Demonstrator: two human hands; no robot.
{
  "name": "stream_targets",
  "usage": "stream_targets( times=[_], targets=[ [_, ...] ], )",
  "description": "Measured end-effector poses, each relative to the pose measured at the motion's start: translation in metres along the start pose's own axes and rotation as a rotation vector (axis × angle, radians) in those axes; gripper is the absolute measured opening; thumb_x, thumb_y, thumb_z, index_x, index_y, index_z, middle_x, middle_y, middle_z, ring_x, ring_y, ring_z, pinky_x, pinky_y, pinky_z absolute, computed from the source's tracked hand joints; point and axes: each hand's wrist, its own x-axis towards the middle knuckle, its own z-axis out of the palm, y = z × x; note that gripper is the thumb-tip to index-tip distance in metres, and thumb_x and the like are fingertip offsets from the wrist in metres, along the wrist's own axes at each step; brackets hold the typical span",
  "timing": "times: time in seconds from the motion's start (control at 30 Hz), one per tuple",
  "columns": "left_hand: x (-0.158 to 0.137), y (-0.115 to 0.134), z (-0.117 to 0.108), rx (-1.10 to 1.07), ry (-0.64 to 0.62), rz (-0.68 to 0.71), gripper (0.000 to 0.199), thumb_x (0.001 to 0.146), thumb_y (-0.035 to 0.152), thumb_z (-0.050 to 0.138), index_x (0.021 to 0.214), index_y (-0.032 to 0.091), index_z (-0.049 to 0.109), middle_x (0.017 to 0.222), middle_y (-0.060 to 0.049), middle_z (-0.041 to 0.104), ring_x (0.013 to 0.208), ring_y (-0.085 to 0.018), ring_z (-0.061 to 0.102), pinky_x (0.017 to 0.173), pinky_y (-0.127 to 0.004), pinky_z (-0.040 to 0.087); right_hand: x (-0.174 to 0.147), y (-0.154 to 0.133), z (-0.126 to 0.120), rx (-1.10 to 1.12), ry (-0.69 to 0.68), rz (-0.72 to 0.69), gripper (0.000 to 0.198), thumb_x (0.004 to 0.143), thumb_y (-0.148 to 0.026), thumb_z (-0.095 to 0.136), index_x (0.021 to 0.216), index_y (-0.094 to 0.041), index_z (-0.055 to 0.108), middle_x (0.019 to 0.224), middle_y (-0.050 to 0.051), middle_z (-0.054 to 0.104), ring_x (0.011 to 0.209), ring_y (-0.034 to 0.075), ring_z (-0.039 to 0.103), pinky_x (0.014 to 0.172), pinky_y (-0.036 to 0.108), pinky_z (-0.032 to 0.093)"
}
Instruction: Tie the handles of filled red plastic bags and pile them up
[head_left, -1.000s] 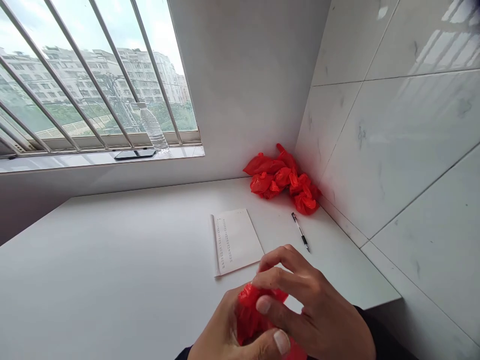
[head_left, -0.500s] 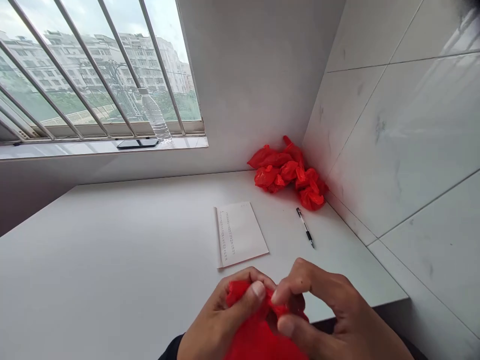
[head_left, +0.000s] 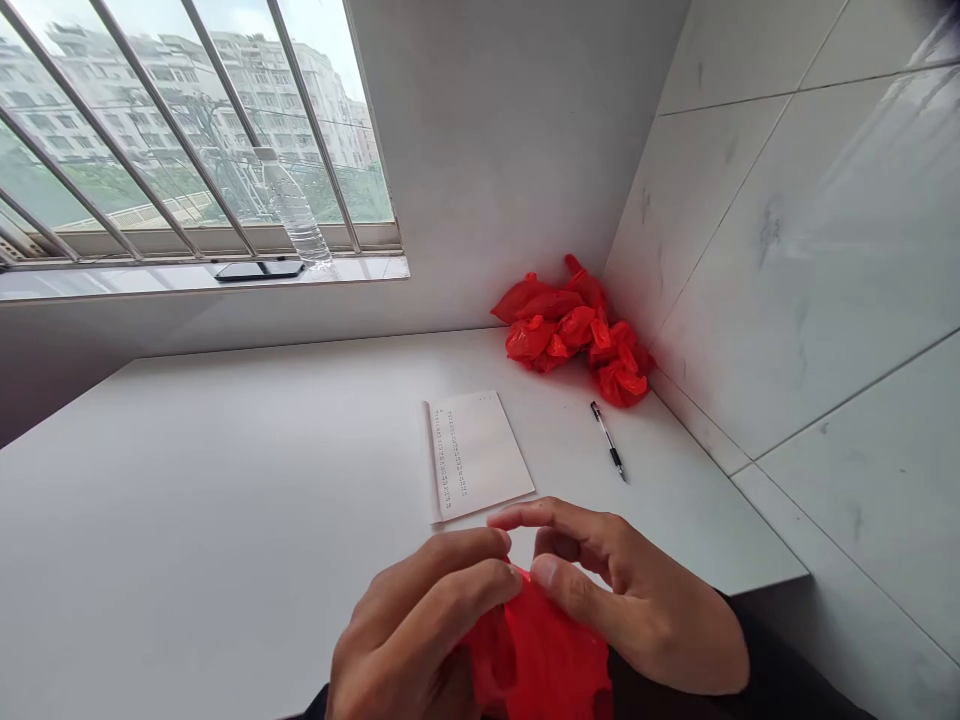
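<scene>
red plastic [head_left: 556,645] is resting in the grasping left hand [head_left: 416,615], the right hand [head_left: 641,605] touching it, whether pinching i can't tell.

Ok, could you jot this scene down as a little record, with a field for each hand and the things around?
Left hand: holding red plastic
Right hand: thumb at the plastic's upper edge; grip unclear
Table: white
Notepad: beyond the hands, two columns of marks too small to read
Pen: right of the notepad
Red heap: in the far right corner
Sill: clear bottle, phone lying flat
Window: barred
</scene>
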Motion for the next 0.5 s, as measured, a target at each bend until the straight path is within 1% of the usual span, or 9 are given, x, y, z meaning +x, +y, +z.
stream_targets(
  times=[0.07,0.13,0.2,0.27,0.3,0.37,0.43,0.5],
  targets=[
    [-0.003,-0.001,-0.004,0.069,0.040,0.056,0.029,0.088,0.002,0.056,0.107,0.024,0.063,0.111,-0.005,0.066,0.094,-0.014,0.067,0.075,-0.019,0.058,0.005,-0.005,0.000,0.020,-0.065,-0.059,0.033,0.100,-0.035,0.054,0.132,-0.027,0.057,0.079,-0.003,0.055,0.074,0.013,0.051,0.075,0.028,0.043],
    [-0.003,-0.004,-0.006,0.068,0.057,0.068,0.030,0.086,0.009,0.065,0.110,0.026,0.062,0.115,-0.006,0.064,0.097,-0.017,0.067,0.073,-0.022,0.060,0.010,-0.008,0.000,0.037,-0.079,-0.077,0.024,0.099,-0.032,0.056,0.121,-0.023,0.062,0.079,-0.003,0.057,0.073,0.012,0.052,0.073,0.028,0.043],
    [-0.001,-0.010,-0.006,0.022,0.078,-0.014,0.031,0.084,0.010,0.068,0.106,0.030,0.061,0.110,-0.003,0.063,0.095,-0.018,0.066,0.069,-0.024,0.060,0.015,-0.008,0.002,0.045,-0.024,-0.085,0.016,0.099,-0.032,0.057,0.107,-0.021,0.062,0.083,-0.002,0.060,0.075,0.013,0.054,0.075,0.028,0.045],
    [0.002,-0.016,-0.005,0.004,0.082,-0.108,0.030,0.085,0.010,0.066,0.104,0.033,0.062,0.105,-0.001,0.065,0.096,-0.018,0.065,0.071,-0.025,0.058,0.017,-0.007,0.004,0.040,0.064,-0.109,0.014,0.100,-0.033,0.055,0.102,-0.021,0.061,0.092,-0.001,0.064,0.085,0.014,0.059,0.083,0.031,0.047],
    [0.004,-0.019,-0.005,0.023,0.055,-0.114,0.032,0.087,0.010,0.065,0.108,0.034,0.063,0.106,0.000,0.067,0.099,-0.019,0.065,0.075,-0.027,0.058,0.017,-0.005,0.004,0.029,0.108,-0.121,0.014,0.101,-0.033,0.054,0.101,-0.021,0.061,0.096,0.000,0.064,0.090,0.015,0.060,0.088,0.032,0.047],
    [0.004,-0.026,-0.009,0.121,-0.033,-0.049,0.040,0.090,0.010,0.061,0.121,0.036,0.063,0.115,0.001,0.069,0.113,-0.021,0.062,0.089,-0.032,0.056,0.016,-0.002,0.004,-0.027,0.191,-0.132,0.013,0.101,-0.031,0.053,0.102,-0.022,0.062,0.103,0.001,0.065,0.099,0.016,0.061,0.095,0.034,0.046],
    [0.000,-0.037,-0.018,0.259,-0.126,0.033,0.048,0.093,0.011,0.055,0.135,0.036,0.056,0.128,0.002,0.067,0.129,-0.023,0.053,0.103,-0.037,0.049,0.011,0.003,-0.001,-0.118,0.261,-0.111,0.012,0.100,-0.030,0.054,0.102,-0.022,0.063,0.102,0.000,0.065,0.100,0.017,0.060,0.094,0.034,0.046],
    [-0.012,-0.052,-0.034,0.390,-0.214,0.082,0.051,0.094,0.013,0.051,0.140,0.035,0.052,0.134,0.003,0.064,0.135,-0.024,0.048,0.111,-0.041,0.042,0.004,0.015,-0.009,-0.227,0.300,-0.062,0.012,0.099,-0.029,0.053,0.099,-0.023,0.063,0.098,0.000,0.065,0.095,0.017,0.060,0.086,0.032,0.046]
  ],
)
